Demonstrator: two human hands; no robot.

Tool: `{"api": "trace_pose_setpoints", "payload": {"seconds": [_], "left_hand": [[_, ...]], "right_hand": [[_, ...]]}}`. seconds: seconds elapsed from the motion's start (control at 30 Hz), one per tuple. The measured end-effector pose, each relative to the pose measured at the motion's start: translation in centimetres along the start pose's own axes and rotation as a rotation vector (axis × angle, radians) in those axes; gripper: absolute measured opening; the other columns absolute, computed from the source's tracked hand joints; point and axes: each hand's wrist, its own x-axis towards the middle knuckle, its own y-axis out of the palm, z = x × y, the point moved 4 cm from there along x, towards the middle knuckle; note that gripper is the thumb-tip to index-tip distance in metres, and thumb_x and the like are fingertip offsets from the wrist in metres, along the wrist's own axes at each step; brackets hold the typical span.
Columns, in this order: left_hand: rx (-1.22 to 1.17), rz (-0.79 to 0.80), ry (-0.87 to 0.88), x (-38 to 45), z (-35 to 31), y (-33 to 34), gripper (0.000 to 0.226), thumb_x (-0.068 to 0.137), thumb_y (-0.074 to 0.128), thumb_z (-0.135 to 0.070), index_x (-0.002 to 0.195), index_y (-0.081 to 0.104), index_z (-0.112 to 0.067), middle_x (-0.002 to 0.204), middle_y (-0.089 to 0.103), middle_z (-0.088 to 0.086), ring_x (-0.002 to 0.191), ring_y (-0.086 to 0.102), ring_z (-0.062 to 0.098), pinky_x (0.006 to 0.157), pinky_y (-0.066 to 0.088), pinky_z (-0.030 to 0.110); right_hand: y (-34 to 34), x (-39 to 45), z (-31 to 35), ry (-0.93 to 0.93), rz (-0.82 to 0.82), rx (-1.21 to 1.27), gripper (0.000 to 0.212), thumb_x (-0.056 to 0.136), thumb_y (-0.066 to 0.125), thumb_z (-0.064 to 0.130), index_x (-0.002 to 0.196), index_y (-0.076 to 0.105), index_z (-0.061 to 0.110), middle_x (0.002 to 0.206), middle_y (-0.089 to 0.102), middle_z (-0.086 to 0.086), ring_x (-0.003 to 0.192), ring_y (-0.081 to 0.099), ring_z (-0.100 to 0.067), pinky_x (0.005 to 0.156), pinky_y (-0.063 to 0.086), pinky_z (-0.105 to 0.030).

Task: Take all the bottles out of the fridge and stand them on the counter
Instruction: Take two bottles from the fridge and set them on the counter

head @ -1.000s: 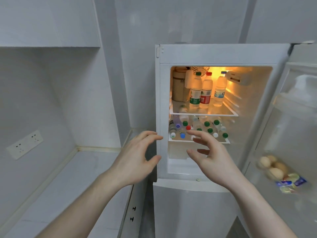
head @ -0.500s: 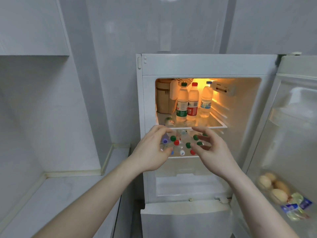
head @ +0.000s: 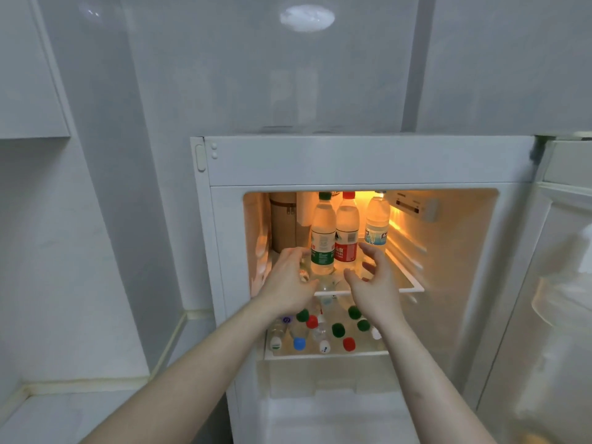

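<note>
Glossy white wall [head: 256,75], ceiling-light reflection [head: 307,18], white wall cabinet [head: 28,75].

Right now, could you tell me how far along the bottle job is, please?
Barely begun. Done: the fridge door is open. In hand: left hand and right hand reach the upper shelf by the green-label bottle and red-label bottle, neither gripped. Left: those, the blue-label bottle, the lower-shelf bottles. No bottle on the visible counter.

Open white fridge [head: 368,161], lit orange inside, centre of frame. On its upper shelf three clear bottles stand upright: a green-capped bottle [head: 323,238] with green label, touching a red-capped bottle [head: 347,232] with red label, and further right a blue-labelled bottle [head: 377,222]. Below, lower-shelf bottles [head: 320,331] stand crowded, coloured caps showing. Pale counter [head: 57,418] at lower left.
</note>
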Motion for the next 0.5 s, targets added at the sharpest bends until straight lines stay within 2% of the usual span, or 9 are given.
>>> {"api": "trace_pose_setpoints", "payload": {"seconds": [0.07,0.17,0.27,0.4,0.5], "left_hand": [[-0.011,-0.012,-0.009,2.1,0.1,0.7,0.069,0.091,0.073,-0.025,0.152,0.040,-0.020,0.155,0.041,0.000,0.136,0.049,0.016,0.114,0.046,0.036],[-0.027,-0.038,-0.035,4.9,0.4,1.5,0.073,0.092,0.073,-0.027,0.154,0.036,-0.018,0.157,0.039,0.004,0.138,0.048,0.022,0.115,0.045,0.041],[-0.048,-0.065,-0.051,7.5,0.6,2.3,0.067,0.093,0.072,-0.026,0.151,0.038,-0.019,0.152,0.046,0.004,0.137,0.050,0.023,0.109,0.045,0.035],[-0.100,-0.093,-0.074,9.8,1.1,3.2,0.062,0.097,0.069,-0.032,0.150,0.039,-0.019,0.150,0.049,0.002,0.138,0.050,0.023,0.099,0.043,0.029],[-0.132,-0.083,-0.109,11.1,1.5,4.0,0.062,0.099,0.067,-0.029,0.152,0.035,-0.020,0.154,0.047,0.003,0.139,0.049,0.025,0.105,0.045,0.034]], "right_hand": [[0.4,2.0,-0.8,0.024,-0.026,0.013,0.061,0.093,0.075,0.023,0.147,0.046,0.031,0.147,0.053,0.008,0.130,0.052,-0.016,0.106,0.047,-0.039],[1.1,4.7,-2.3,0.062,-0.061,0.017,0.066,0.095,0.073,0.028,0.153,0.042,0.027,0.153,0.050,0.003,0.138,0.049,-0.020,0.109,0.045,-0.042],[1.7,7.4,-3.5,0.099,-0.075,0.029,0.069,0.096,0.072,0.031,0.156,0.038,0.025,0.158,0.047,0.000,0.143,0.045,-0.024,0.114,0.044,-0.048],[2.6,9.8,-4.7,0.146,-0.062,0.030,0.070,0.098,0.070,0.032,0.158,0.034,0.023,0.160,0.043,-0.004,0.147,0.043,-0.029,0.114,0.042,-0.049],[3.2,11.3,-5.5,0.165,-0.038,0.023,0.072,0.099,0.068,0.034,0.160,0.032,0.022,0.163,0.040,-0.006,0.148,0.041,-0.031,0.115,0.041,-0.048]]}}
